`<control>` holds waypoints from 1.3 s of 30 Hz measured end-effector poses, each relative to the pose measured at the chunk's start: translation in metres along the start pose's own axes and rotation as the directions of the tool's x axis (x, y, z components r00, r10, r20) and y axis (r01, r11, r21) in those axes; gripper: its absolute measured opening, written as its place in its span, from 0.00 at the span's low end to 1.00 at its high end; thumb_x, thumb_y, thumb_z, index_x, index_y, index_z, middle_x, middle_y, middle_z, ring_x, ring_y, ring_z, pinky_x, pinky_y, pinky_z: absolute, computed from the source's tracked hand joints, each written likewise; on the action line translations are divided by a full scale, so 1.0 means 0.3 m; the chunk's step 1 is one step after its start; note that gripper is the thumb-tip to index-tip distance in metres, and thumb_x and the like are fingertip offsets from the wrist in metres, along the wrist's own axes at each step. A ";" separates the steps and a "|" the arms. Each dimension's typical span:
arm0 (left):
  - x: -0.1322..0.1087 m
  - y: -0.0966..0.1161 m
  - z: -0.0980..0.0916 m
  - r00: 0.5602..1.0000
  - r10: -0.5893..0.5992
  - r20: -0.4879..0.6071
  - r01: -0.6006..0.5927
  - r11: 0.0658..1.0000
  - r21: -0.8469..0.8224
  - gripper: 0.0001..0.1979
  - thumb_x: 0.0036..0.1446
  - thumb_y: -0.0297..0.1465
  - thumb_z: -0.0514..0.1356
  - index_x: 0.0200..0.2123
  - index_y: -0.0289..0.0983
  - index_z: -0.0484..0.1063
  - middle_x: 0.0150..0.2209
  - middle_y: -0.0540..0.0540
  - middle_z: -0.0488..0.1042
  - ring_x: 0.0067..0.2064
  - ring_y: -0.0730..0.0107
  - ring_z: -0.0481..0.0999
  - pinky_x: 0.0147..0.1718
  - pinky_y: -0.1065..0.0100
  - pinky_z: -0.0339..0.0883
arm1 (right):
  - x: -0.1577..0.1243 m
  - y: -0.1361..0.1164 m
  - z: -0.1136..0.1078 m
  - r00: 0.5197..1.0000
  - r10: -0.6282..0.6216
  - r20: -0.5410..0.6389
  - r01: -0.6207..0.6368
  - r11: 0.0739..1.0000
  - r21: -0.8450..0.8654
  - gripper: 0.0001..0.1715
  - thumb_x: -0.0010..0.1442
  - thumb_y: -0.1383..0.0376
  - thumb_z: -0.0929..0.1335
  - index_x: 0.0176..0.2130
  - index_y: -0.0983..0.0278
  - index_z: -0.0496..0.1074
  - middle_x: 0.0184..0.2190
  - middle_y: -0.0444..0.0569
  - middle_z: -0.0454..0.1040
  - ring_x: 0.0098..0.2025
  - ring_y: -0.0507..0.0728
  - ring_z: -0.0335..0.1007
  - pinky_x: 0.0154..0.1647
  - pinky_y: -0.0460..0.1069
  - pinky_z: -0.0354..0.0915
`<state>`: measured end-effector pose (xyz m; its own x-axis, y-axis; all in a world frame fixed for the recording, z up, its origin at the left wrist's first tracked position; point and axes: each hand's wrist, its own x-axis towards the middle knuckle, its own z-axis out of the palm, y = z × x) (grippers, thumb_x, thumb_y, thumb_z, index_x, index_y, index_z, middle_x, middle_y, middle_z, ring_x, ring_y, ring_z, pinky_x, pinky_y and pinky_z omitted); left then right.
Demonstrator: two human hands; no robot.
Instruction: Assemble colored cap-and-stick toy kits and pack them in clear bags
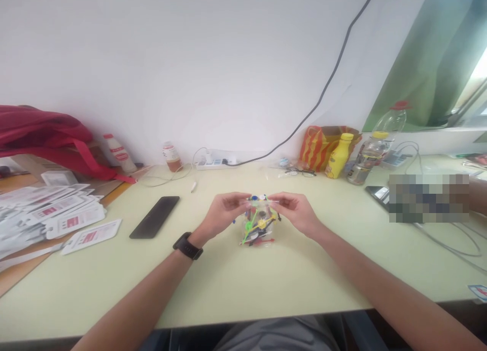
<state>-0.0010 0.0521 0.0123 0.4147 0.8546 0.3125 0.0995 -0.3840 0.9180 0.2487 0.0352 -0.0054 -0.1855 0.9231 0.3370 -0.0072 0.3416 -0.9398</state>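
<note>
A small clear plastic bag (259,223) is in front of me, low over the middle of the table. Inside or against it are small coloured plastic pieces in green, yellow, blue, white, red and black; what kind they are I cannot make out. My left hand (227,214), with a black watch on the wrist, pinches the bag's upper left edge. At the upper right edge, the fingertips of my right hand (298,213) pinch it too. The bag's top stretches between both hands.
Left of my hands lies a black phone (155,217), beside many white tags (72,220). Bottles, including a yellow bottle (340,156), stand near a striped bag (314,147). A power strip (213,161) lies by the wall. Another person's arm (478,195) reaches in, partly pixelated.
</note>
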 end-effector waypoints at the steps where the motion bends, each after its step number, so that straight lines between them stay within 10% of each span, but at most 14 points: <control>1: 0.003 -0.004 -0.002 1.000 0.017 0.002 -0.018 0.998 0.053 0.15 0.62 0.39 0.68 0.47 0.36 0.82 0.40 0.41 0.83 0.38 0.62 0.81 0.40 0.62 0.75 | 0.002 0.003 0.000 1.000 -0.010 -0.001 0.010 1.000 -0.016 0.18 0.57 0.54 0.77 0.43 0.63 0.83 0.38 0.51 0.82 0.39 0.58 0.77 0.43 0.52 0.72; 21: -0.002 -0.023 0.000 1.000 0.004 -0.012 -0.004 1.000 -0.011 0.12 0.58 0.37 0.71 0.41 0.35 0.83 0.37 0.43 0.81 0.36 0.66 0.79 0.34 0.68 0.72 | -0.004 0.022 -0.009 0.998 -0.056 0.031 0.056 0.998 -0.017 0.17 0.59 0.55 0.76 0.45 0.62 0.82 0.37 0.50 0.81 0.39 0.58 0.77 0.44 0.53 0.74; 30: 0.013 -0.046 0.001 0.997 0.078 -0.015 -0.071 0.959 0.274 0.13 0.65 0.40 0.65 0.40 0.36 0.81 0.36 0.43 0.82 0.37 0.64 0.78 0.37 0.66 0.71 | -0.001 0.038 -0.001 0.994 -0.104 -0.021 0.098 0.976 -0.194 0.13 0.63 0.55 0.73 0.40 0.62 0.80 0.38 0.50 0.82 0.40 0.58 0.79 0.45 0.53 0.75; 39: 0.008 -0.049 0.003 0.997 0.069 -0.042 -0.065 0.994 0.088 0.09 0.62 0.36 0.68 0.37 0.36 0.79 0.35 0.44 0.80 0.35 0.67 0.77 0.35 0.68 0.69 | -0.004 0.035 -0.008 0.982 -0.186 0.008 0.186 0.977 -0.106 0.09 0.63 0.58 0.73 0.38 0.60 0.84 0.37 0.51 0.82 0.40 0.58 0.78 0.41 0.53 0.74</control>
<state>-0.0007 0.0596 -0.0007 0.3823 0.8401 0.3848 0.1512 -0.4677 0.8709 0.2512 0.0379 -0.0155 -0.1891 0.8417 0.5057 0.0622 0.5242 -0.8493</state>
